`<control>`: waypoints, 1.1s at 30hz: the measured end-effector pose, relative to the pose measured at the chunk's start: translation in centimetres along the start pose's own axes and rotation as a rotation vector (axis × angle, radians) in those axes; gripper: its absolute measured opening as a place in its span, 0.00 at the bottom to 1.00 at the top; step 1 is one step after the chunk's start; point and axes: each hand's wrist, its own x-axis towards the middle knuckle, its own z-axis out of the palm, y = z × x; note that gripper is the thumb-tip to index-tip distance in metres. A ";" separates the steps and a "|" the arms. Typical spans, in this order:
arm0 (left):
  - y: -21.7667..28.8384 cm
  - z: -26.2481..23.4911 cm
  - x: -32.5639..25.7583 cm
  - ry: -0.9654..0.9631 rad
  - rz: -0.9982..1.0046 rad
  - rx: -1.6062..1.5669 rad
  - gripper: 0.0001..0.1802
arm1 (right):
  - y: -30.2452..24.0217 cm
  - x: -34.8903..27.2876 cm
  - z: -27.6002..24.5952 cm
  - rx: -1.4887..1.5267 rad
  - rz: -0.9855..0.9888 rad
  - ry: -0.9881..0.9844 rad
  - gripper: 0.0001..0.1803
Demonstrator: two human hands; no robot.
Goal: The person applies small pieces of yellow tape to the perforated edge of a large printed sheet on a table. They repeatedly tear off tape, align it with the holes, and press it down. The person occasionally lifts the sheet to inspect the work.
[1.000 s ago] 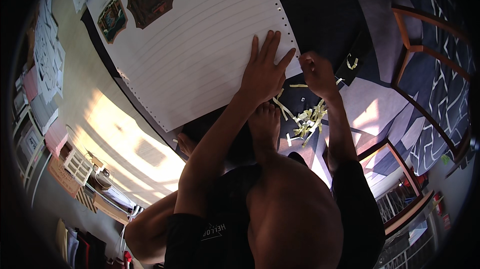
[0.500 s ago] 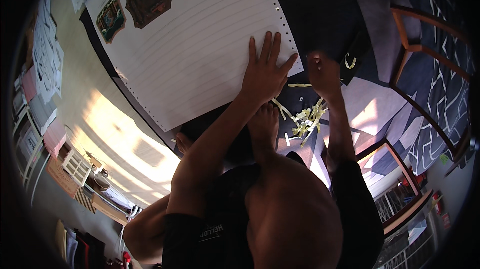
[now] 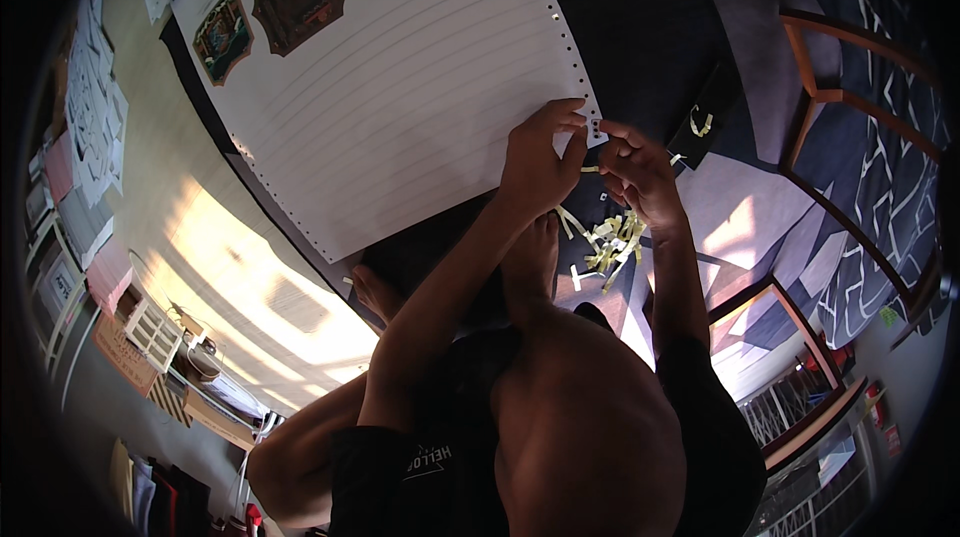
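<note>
A large white sheet of paper (image 3: 400,117) has faint lines across it and a row of small dark holes along its right edge. My left hand (image 3: 540,162) is over its lower right corner, fingers bent and thumb apart, holding nothing I can see. Facing it just past the edge, my right hand (image 3: 642,177) has its index finger stretched toward the corner and its other fingers loosely curled. At that fingertip is a small pale piece with dark dots (image 3: 597,128); I cannot tell whether it is stuck to the finger or to the sheet.
Pale yellow strips (image 3: 615,240) lie heaped beside my bare foot (image 3: 541,245). Another strip rests on a flat black object (image 3: 703,124). Dark framed cards (image 3: 298,2) are at the sheet's far end. Wooden chair frames (image 3: 828,95) stand to the right; boxes (image 3: 125,349) line the left.
My left hand has lifted from lying flat on the sheet, its fingers now bent near the corner. My right hand has come out of a fist and turned toward the edge, index finger extended.
</note>
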 end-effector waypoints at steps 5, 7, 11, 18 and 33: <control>-0.2 0.5 -0.2 -0.011 -0.200 -0.246 0.21 | 0.0 -0.3 0.3 0.014 0.016 -0.022 0.25; -0.3 0.3 -0.2 -0.031 -0.262 -0.278 0.21 | 0.1 -0.4 0.5 -0.060 0.007 -0.004 0.26; -0.2 0.1 -0.2 -0.039 -0.300 -0.346 0.22 | 1.1 -0.5 0.8 -0.325 -0.100 0.065 0.26; 0.0 0.4 -0.2 -0.021 -0.355 -0.428 0.22 | 0.4 -1.1 2.9 -0.852 -0.347 0.266 0.23; 0.0 0.8 -0.4 -0.027 -0.355 -0.462 0.21 | 0.6 -1.0 3.2 -1.413 -0.639 0.421 0.22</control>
